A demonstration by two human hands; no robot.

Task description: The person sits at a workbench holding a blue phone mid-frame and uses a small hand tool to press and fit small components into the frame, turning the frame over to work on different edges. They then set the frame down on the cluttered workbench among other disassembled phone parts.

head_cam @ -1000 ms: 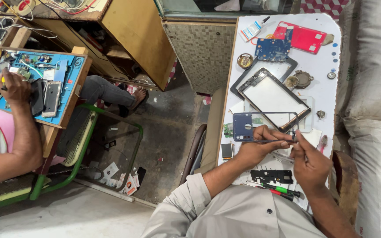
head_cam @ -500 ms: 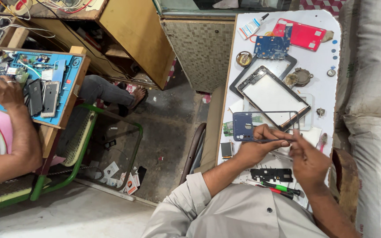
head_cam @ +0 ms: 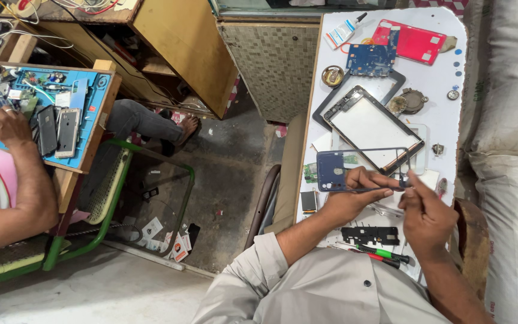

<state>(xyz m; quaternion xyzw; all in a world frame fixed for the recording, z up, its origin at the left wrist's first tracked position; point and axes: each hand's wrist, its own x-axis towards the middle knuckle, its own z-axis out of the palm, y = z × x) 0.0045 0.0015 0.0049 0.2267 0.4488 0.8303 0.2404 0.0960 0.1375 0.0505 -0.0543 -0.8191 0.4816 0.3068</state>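
The white worktable (head_cam: 445, 129) carried everything, and over its near half the person held a thin dark blue tablet frame (head_cam: 355, 171) just above the surface, in front of a larger tablet screen (head_cam: 373, 129) that lay flat in its black bezel. The left hand (head_cam: 352, 198) was curled under the frame's near edge, thumb and fingers pinching its lower rail. The right hand (head_cam: 424, 210) was pressed together at the fingertips on the frame's right corner; whether it also held a small tool could not be told. The frame looked light, thin and springy, likely to twist or crack if gripped at mid-span, so the corners and the solid left end seemed the safest hold. The glass screen looked the more fragile piece. A small round tin (head_cam: 333, 75) near the far edge held something brownish, unclear what. Screwdrivers (head_cam: 385, 255) lay by the person's chest.
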